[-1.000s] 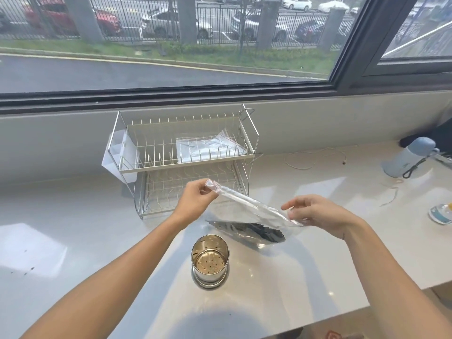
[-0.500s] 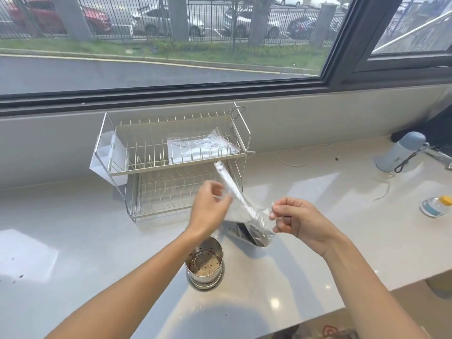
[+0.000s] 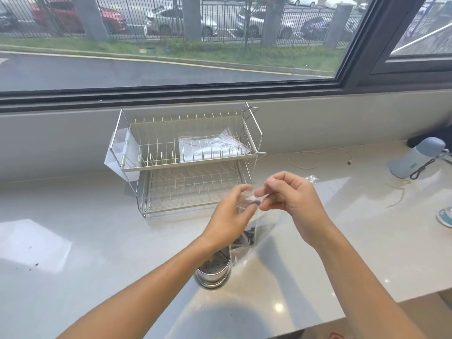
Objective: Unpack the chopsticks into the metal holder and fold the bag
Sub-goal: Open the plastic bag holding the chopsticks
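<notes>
Head view. We observe both forearms reaching forward over the pale stone counter [image 3: 73, 253], the hands meeting in front of the dish rack [image 3: 188, 160]. The left hand [image 3: 230, 216] is raised with its back toward the camera, fingers curled around the upper part of a clear plastic bag [image 3: 247, 231]; we record it as gripping the bag. The right hand [image 3: 291, 199] is turned palm inward, thumb and forefinger pinched on the top edge of the same bag, the remaining fingers curled behind. The two hands are just beside each other at the bag's mouth.

The bag hangs upright from the hands, its lower end reaching down near the counter. The dark chopsticks [image 3: 247, 238] are inside it, collected in the lower part; motion blur prevents a count. The perforated metal holder [image 3: 214, 271] stands upright on the counter directly below the left wrist, just beside the bag's lower end; we cannot tell whether they touch.

On the rack's upper tier lies a sheet of clear plastic wrapping [image 3: 212, 148]. To the far right on the counter we note a grey-blue bottle [image 3: 415, 157] lying on its side and a thin white cord [image 3: 318, 160].
</notes>
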